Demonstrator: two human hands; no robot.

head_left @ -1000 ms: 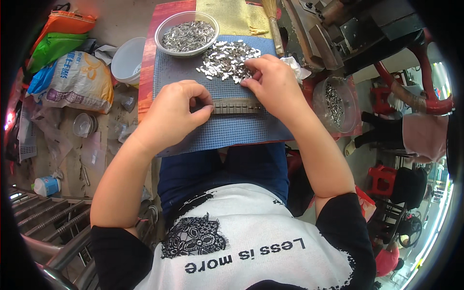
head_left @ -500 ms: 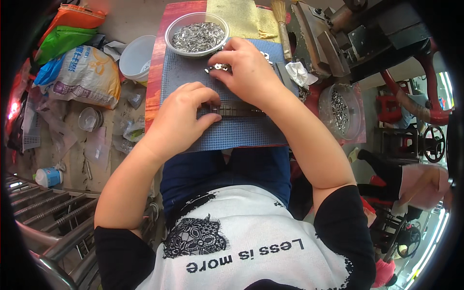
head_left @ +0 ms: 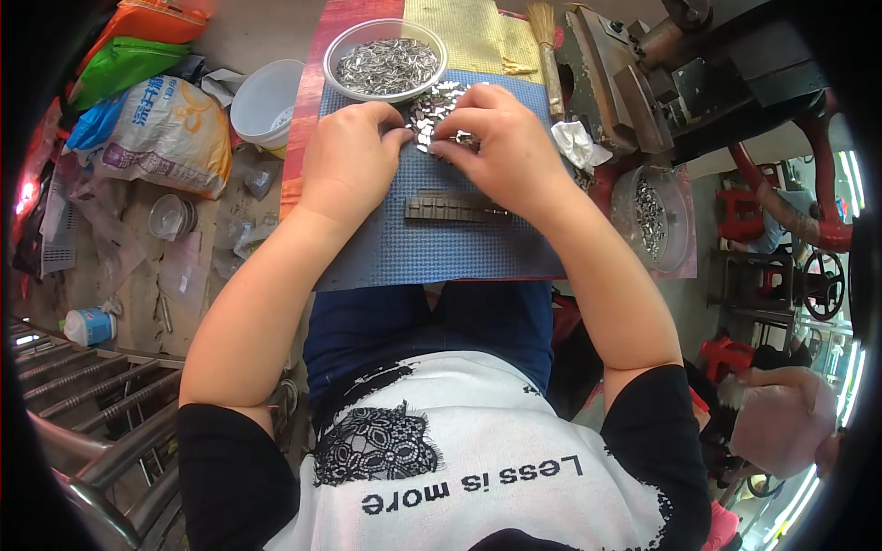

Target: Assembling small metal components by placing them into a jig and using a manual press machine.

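Metal pieces point(head_left: 425, 119) lie beside the right hand point(head_left: 503, 140).

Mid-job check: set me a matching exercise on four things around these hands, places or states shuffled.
1. slotted metal bar
2. loose metal pieces
3. tissue
4. brush

A. white, crumpled, right of the right hand
B. bristles toward the picture's top
C. between the left hand and right hand
D. lying lengthwise across the blue mat

Pairs: 1-D, 2-C, 3-A, 4-B

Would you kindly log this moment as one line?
left hand: beside shiny pieces | right hand: at shiny pieces | dark bar: on blue mat
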